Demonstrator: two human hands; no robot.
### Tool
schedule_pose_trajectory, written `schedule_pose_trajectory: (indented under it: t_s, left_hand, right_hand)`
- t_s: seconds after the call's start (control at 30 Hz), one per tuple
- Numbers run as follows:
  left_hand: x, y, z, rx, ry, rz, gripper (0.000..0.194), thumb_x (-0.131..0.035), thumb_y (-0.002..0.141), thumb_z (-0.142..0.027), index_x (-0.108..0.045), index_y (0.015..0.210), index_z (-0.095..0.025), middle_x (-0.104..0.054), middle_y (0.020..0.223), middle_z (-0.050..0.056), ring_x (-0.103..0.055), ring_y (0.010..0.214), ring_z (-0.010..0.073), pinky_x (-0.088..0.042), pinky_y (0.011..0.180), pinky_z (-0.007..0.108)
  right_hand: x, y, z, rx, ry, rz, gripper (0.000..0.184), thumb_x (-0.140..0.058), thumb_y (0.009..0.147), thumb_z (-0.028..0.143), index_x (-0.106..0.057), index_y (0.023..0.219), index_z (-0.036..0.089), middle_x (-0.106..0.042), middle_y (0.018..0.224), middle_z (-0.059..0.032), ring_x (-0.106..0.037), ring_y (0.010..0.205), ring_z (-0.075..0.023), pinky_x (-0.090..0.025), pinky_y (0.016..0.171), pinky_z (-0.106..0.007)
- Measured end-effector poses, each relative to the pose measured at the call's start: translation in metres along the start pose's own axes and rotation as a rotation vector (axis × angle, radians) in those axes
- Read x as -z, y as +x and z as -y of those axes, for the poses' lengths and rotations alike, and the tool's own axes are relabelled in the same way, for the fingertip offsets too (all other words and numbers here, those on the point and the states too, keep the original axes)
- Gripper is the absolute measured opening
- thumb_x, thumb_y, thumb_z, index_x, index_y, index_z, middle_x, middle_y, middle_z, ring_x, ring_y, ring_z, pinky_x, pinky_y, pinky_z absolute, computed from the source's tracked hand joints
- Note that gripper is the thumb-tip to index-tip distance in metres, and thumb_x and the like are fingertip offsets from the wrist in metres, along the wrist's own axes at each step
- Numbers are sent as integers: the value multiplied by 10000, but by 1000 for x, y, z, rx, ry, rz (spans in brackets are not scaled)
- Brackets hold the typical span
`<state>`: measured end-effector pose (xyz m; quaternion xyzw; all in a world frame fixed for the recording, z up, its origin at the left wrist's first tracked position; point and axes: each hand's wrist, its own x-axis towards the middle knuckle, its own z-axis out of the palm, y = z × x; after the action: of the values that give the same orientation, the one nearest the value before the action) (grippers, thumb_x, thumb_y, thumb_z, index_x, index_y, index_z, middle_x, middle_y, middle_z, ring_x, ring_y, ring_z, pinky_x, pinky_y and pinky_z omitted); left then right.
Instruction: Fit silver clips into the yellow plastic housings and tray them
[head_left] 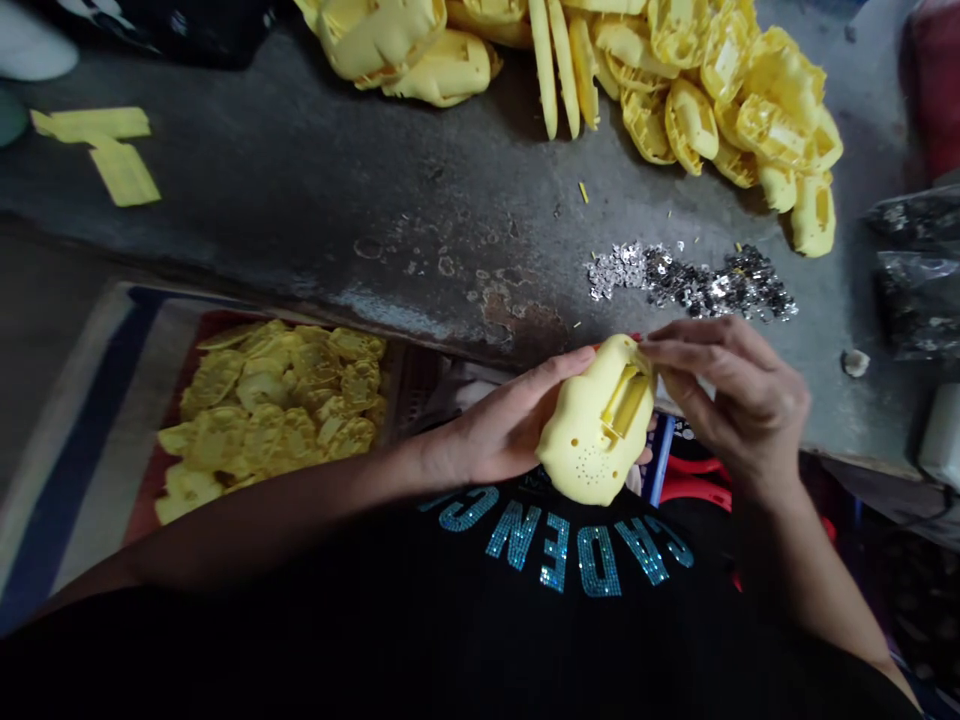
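Observation:
A yellow plastic toy shell with a slotted battery compartment and a patch of small speaker holes is held close to my chest. My left hand grips it from the left side, thumb along its upper edge. At the shell's upper right, by the end of the compartment, my right hand has its fingers pinched together. Whatever is between those fingertips is too small or hidden to name. Just beyond, on the bench, lies a heap of small shiny metal pieces, probably contacts.
More yellow shells are piled along the bench's far side. A red-lined box of yellow parts stands lower left. Yellow tape strips lie on the grey bench. Plastic bags of metal pieces sit at the right edge.

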<state>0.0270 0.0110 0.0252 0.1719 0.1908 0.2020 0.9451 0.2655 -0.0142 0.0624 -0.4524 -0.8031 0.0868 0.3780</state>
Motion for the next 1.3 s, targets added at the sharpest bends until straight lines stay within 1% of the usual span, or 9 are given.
schedule_pose_trajectory:
  t_s: [0.17, 0.37, 0.6, 0.8, 0.93, 1.03, 1.17, 1.23, 1.3]
  left_hand:
    - [-2, -4, 3, -177, 114, -147, 731, -878, 970, -585, -686, 1587, -242, -858, 1332, 114, -828, 1135, 282, -648, 1011, 369]
    - [0, -14, 5, -313, 360, -189, 672, -927, 967, -509, -717, 1562, -276, -876, 1124, 53, -823, 963, 208, -623, 814, 257]
    - [0, -19, 1, -335, 416, -226, 686, -945, 946, -521, -771, 1540, -225, -883, 1030, 53, -799, 874, 185, -611, 764, 245]
    - [11, -27, 3, -339, 505, -197, 399, -857, 1045, -466, -883, 1399, -283, -892, 1261, 61, -803, 1072, 193, -603, 906, 241]
    - [14, -28, 4, -297, 490, -276, 380, -920, 972, -523, -943, 1208, -225, -902, 1115, 80, -785, 931, 197, -609, 833, 274]
    - [18, -33, 2, -274, 550, -280, 403, -890, 984, -566, -946, 1156, -206, -897, 1061, 80, -786, 888, 211, -608, 791, 286]
    - [29, -51, -9, -388, 779, -246, 470, -770, 1090, -501, -822, 1507, -291, -870, 1350, 97, -835, 1160, 291, -659, 990, 361]
    - [35, -58, -15, -530, 961, -219, 641, -910, 978, -327, -750, 1597, -370, -757, 1607, 72, -731, 1456, 337, -571, 1247, 443]
    - [40, -61, -20, -608, 1025, -163, 780, -1000, 826, -163, -791, 1536, -407, -681, 1704, 33, -562, 1654, 365, -387, 1421, 515]
  right_hand:
    - [11, 6, -7, -236, 264, 191, 227, -819, 1065, 325, -827, 1290, 300, -857, 1164, -50, -816, 973, -213, -687, 803, -355]
    - [12, 14, -2, -281, 319, 282, 221, -842, 1047, 349, -794, 1257, 299, -858, 1114, -38, -826, 913, -208, -702, 804, -355]
    - [-10, 5, 1, -308, 312, 166, 194, -863, 998, 320, -769, 1156, 256, -827, 1045, -26, -786, 859, -185, -687, 780, -342]
    - [-26, -3, 12, -248, 178, 12, 181, -815, 949, 179, -759, 1107, 247, -795, 980, -9, -737, 805, -163, -646, 731, -332]
    - [-30, -7, 14, -255, 190, -1, 208, -818, 917, 157, -768, 1095, 251, -808, 983, -9, -738, 798, -162, -648, 731, -329]
    - [-35, -14, 13, -382, 310, 7, 184, -849, 911, 214, -779, 1077, 250, -819, 981, -4, -753, 794, -156, -654, 725, -309]
    - [-52, -26, 14, -723, 746, -37, 257, -936, 872, 362, -782, 1040, 243, -812, 889, 13, -744, 709, -137, -653, 670, -272]
    - [-65, -27, 18, -886, 963, -29, 292, -963, 850, 411, -765, 982, 242, -794, 836, 29, -700, 627, -117, -629, 608, -252]
    - [-80, -24, 25, -964, 1114, 32, 313, -986, 829, 427, -755, 931, 241, -790, 818, 32, -681, 600, -111, -608, 570, -242]
